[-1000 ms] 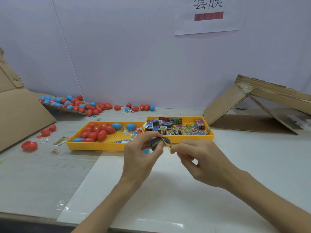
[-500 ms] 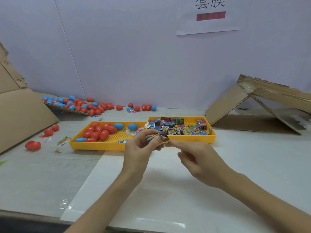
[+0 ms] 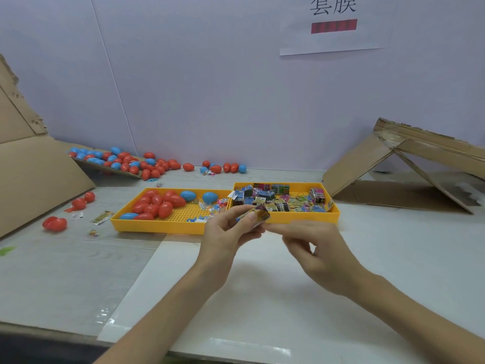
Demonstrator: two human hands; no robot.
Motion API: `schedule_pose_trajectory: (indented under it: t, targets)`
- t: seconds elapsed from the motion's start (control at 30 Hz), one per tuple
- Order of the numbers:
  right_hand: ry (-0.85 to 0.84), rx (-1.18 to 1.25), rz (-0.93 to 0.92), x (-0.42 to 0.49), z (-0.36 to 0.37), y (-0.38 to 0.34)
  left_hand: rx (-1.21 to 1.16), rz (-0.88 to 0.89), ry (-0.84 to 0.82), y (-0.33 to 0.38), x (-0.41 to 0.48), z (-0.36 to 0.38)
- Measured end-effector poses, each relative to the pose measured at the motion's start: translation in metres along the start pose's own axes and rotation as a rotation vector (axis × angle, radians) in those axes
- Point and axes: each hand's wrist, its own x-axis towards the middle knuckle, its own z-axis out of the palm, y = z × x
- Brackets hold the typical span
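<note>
— Above the white board, just in front of the yellow tray, where is the printed packet sitting?
— You are holding it up in your left hand, thumb and curled fingers gripping it. Your right hand is pinching its near corner, other fingers tucked in.

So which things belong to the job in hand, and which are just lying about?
In hand: small crumpled printed packet, held by left hand and right hand; yellow plastic tray of printed packets.
Lying about: red and blue plastic eggs along the wall; collapsed brown cardboard box.
</note>
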Motion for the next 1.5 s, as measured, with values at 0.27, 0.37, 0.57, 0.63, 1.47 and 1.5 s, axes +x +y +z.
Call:
schedule_pose_trajectory:
  t: [0.27, 0.37, 0.57, 0.63, 1.47, 1.5]
  targets:
    - [0.305, 0.006, -0.024, 0.005, -0.007, 0.001, 0.328, 0.157, -0.022, -0.007, -0.001, -0.001]
    - [0.250, -0.026, -0.054, 0.004, -0.004, 0.004, 0.444, 0.211, -0.087, -0.011, -0.003, -0.001]
    - [0.170, -0.051, -0.131, 0.002, -0.002, 0.007, 0.475, 0.225, -0.109, -0.010, -0.005, -0.001]
    - [0.184, -0.067, -0.137, 0.002, -0.002, 0.007, 0.475, 0.220, -0.124, -0.011, -0.004, -0.001]
    - [0.098, 0.312, 0.296, 0.006, -0.002, 0.003, 0.573, 0.301, -0.149, -0.013, -0.003, 0.000]
    - [0.102, 0.285, 0.276, 0.006, -0.003, 0.002, 0.602, 0.324, -0.151, -0.013, -0.003, 0.000]
